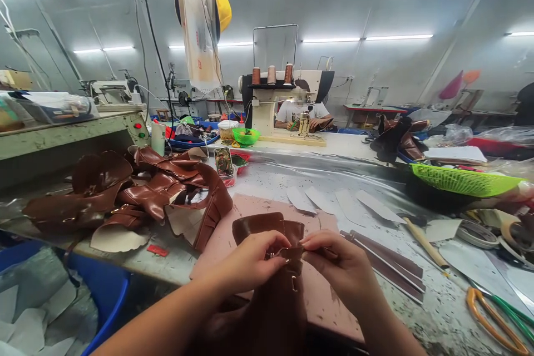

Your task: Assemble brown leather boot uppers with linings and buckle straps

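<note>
A brown leather boot upper (275, 311) stands in front of me, its flared top opening facing up at the edge of a pink board (246, 206). My left hand (265, 256) is closed, with thumb and fingers pinching a narrow brown leather strap (294, 255) near the top of the upper. From the other side my right hand (336, 258) pinches the same strap between thumb and forefinger. Just below the fingers a small metal buckle (295, 283) shows on the upper. My fingers partly hide the strap's ends.
Brown leather uppers (154, 189) are heaped at the left. White strips (379, 206) and dark brown strips (387, 267) lie right of the board, near a wooden-handled tool (425, 242) and orange-handled scissors (479, 311). A phone (223, 162) stands behind. A person (302, 114) works beyond a sewing machine (267, 108).
</note>
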A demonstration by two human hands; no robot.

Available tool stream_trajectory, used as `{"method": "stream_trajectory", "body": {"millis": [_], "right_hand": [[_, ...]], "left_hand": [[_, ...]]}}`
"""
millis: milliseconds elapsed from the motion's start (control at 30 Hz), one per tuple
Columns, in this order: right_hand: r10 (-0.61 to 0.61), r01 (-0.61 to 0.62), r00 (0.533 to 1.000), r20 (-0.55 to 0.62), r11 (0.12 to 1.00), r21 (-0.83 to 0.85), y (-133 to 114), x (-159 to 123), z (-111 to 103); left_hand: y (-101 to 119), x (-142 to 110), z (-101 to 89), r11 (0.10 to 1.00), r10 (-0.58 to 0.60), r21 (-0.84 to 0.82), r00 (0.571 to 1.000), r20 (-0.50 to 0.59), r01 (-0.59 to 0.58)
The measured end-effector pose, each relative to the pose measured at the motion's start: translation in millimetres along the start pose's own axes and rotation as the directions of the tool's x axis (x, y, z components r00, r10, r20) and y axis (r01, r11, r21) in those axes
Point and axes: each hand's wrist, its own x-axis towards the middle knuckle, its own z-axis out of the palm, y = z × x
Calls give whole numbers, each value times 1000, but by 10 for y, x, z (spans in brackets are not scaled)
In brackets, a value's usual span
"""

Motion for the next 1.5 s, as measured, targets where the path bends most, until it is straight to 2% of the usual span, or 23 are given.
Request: {"method": "stream_trajectory", "body": {"millis": [133,200,267,300,367,433,500,567,667,767,833,900,967,1033,1100,1167,1233,1267,1333,1400,1500], "right_hand": [[58,-60,998,20,992,115,-55,-14,30],[56,-62,997,50,991,117,-99,-12,42],[77,-82,995,55,993,88,-128,-6,14],[101,-103,994,51,994,47,-132,-2,-19],[169,-163,985,40,979,-121,-118,2,-104],[253,-209,964,86,915,-346,-83,0,-182],[330,-206,926,181,847,-490,-43,-7,-213],[345,-187,904,255,851,-490,-17,-17,-187],[274,-170,935,225,904,-391,-21,-28,-88],[236,-133,947,219,906,-401,-48,-46,6],[198,-67,940,278,906,-418,-39,-75,45],[93,52,943,318,906,-420,12,-118,70],[-91,230,948,306,860,-456,102,-168,88],[-278,382,922,269,760,-525,209,-212,103],[-350,410,911,218,706,-578,302,-236,112],[-267,311,950,162,750,-583,350,-232,112],[-75,148,986,151,817,-558,334,-198,102],[15,86,984,178,835,-543,304,-172,95],[125,33,956,265,853,-521,216,-116,76],[179,27,920,348,857,-514,116,-61,50],[309,-49,872,379,826,-562,4,6,1]], "left_hand": [[-25,30,28,994,69,80,997,17,-70],[-9,38,41,982,122,145,992,32,-125],[8,58,34,981,113,151,993,41,-118],[8,72,23,992,73,103,996,46,-77],[-15,104,-3,991,-86,-101,994,69,92],[-67,124,-18,900,-241,-349,965,103,262],[-130,125,-10,789,-310,-527,945,104,316],[-176,110,19,743,-310,-602,947,78,293],[-180,75,69,731,-306,-623,950,65,278],[-131,45,97,708,-306,-653,950,58,268],[-106,31,107,687,-314,-677,948,52,265],[-103,22,116,663,-322,-705,946,38,254],[-114,17,126,640,-310,-736,951,16,221],[-125,13,140,630,-276,-758,961,-15,169],[-129,11,156,638,-238,-757,971,-25,137],[-124,11,175,663,-194,-737,981,-2,130],[-112,12,195,692,-135,-711,990,39,123],[-106,12,205,704,-104,-701,993,59,115],[-97,14,221,719,-58,-689,995,77,95],[-99,14,232,727,-49,-681,996,77,88],[-120,7,244,756,-57,-650,997,54,78]]}}
